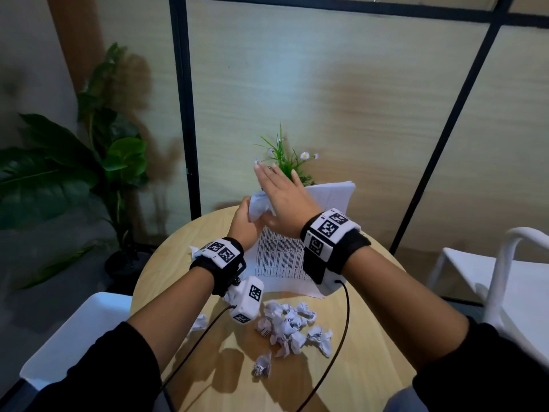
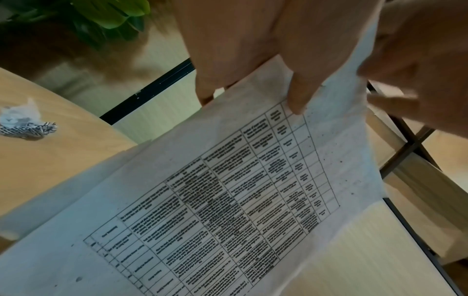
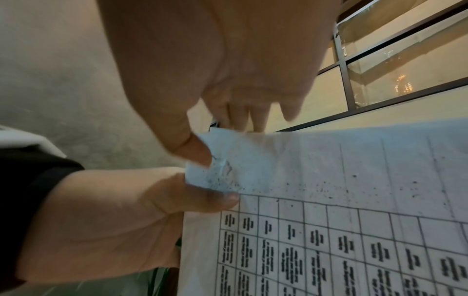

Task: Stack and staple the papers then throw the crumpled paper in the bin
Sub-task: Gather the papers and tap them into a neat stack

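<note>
My left hand [image 1: 246, 214] pinches the top left corner of a printed sheet [image 1: 279, 257] with a table on it, lifting that edge off the round wooden table [image 1: 371, 337]. In the left wrist view my left hand [image 2: 250, 100] has its thumb on the printed sheet [image 2: 228, 200]. My right hand [image 1: 277, 191] is held up beside it with straight fingers; its thumb touches the same corner of the printed sheet [image 3: 329, 220]. A pile of crumpled paper balls [image 1: 292, 325] lies near the table's front. A stack of papers [image 1: 335, 194] sits behind my hands. No stapler or bin is in view.
Single crumpled balls lie at the front [image 1: 262, 365] and left [image 1: 199, 322]. A small flowering plant [image 1: 285, 162] stands at the table's far edge. White chairs flank the table on the right [image 1: 505, 263] and left [image 1: 74, 331]. A large leafy plant [image 1: 89, 162] stands far left.
</note>
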`<state>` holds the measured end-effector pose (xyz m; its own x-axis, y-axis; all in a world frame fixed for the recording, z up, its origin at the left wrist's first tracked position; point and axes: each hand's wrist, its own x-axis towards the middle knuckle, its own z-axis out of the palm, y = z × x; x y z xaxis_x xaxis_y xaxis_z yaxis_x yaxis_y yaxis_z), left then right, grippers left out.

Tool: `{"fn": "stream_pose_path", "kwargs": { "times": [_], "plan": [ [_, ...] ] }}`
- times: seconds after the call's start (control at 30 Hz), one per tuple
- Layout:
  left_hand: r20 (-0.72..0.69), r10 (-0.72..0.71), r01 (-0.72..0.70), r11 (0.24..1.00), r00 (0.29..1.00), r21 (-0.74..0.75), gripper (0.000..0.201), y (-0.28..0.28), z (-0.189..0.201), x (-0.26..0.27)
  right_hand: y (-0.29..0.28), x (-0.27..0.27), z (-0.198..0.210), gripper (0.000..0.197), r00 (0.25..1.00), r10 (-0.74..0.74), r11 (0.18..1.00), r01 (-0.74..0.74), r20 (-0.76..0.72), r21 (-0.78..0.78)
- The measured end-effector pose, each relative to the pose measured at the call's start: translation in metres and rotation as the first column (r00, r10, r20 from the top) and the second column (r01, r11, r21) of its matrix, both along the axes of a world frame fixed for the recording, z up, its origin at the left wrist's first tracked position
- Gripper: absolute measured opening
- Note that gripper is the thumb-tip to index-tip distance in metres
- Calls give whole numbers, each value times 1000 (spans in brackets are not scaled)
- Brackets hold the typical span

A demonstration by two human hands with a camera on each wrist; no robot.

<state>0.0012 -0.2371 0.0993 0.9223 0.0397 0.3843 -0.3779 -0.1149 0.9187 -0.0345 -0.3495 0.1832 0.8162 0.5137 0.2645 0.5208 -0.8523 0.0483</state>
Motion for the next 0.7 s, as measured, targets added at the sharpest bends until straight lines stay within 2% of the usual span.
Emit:
{"fn": "stream_pose_path", "kwargs": {
  "times": [0.07,0.1,0.2,0.27,0.33,0.37,0.4,0.43,0.47,0.5,0.57,0.63,0.7],
  "plan": [
    [-20,4,-4,1000,1000,6,29,0,1,-2,-5,2,0,78,997,-44,998,41,-61,-58],
    [-30,10,-10,1000,999,6,29,1,1,-2,-10,4,0,77,994,-74,997,72,-76,-24],
    [-57,-26,25,999,998,-32,41,6,1,-4,-41,16,-1,86,970,-242,940,241,-27,240],
    [-90,-40,37,999,995,-30,58,12,-3,-3,-69,26,-8,90,907,-420,829,397,-29,393],
    [-126,-59,53,997,990,-53,71,17,-6,0,-93,31,-20,95,848,-510,641,486,-144,594],
    [-139,-79,68,994,987,-88,69,17,-5,0,-103,34,-28,96,849,-472,528,489,-239,695],
    [-145,-104,86,989,984,-124,60,17,-5,-1,-109,36,-37,92,866,-363,401,478,-343,782],
    [-156,-125,101,983,980,-156,48,17,-5,-1,-112,36,-46,80,874,-219,269,481,-434,834],
    [-165,-144,115,978,976,-175,38,17,-4,-2,-113,36,-54,63,865,-95,170,502,-493,848],
    [-178,-145,112,977,973,-180,33,17,-6,0,-112,36,-62,48,858,-35,118,514,-513,850],
    [-186,-134,105,982,973,-159,29,15,-6,2,-105,35,-74,32,869,-13,89,494,-495,865],
    [-145,-90,78,993,985,-85,28,11,-2,5,-93,34,-75,30,899,5,52,436,-437,898],
    [-75,-33,27,997,997,-75,27,4,8,2,-82,32,-68,32,935,18,-7,354,-354,935]
  ]
}}
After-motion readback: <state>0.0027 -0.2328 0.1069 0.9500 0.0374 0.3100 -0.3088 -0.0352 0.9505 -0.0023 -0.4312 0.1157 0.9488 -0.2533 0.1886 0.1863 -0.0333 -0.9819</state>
